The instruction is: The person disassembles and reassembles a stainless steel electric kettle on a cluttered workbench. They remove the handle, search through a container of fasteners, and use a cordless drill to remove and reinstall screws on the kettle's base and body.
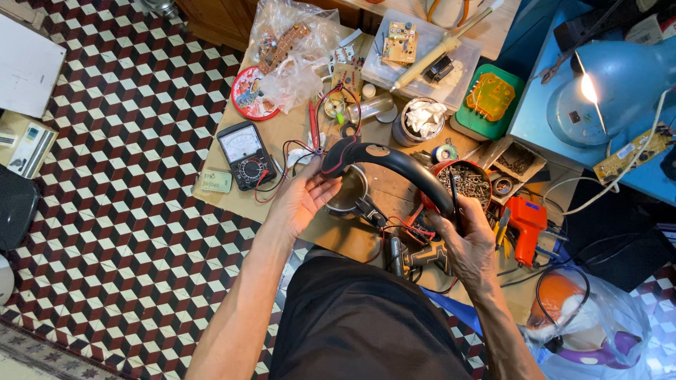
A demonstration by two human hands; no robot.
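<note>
I hold a black headphone headband with red trim, arched between both hands over a low brown work table. My left hand supports its left end, fingers spread under it. My right hand grips its right end, where thin red and black wires hang loose. A round metal earcup part lies just under the band.
A black analog multimeter with red leads lies at the left. A red tin of screws, an orange glue gun, a lit blue desk lamp, circuit boards and plastic bags crowd the table. Patterned floor tiles lie to the left.
</note>
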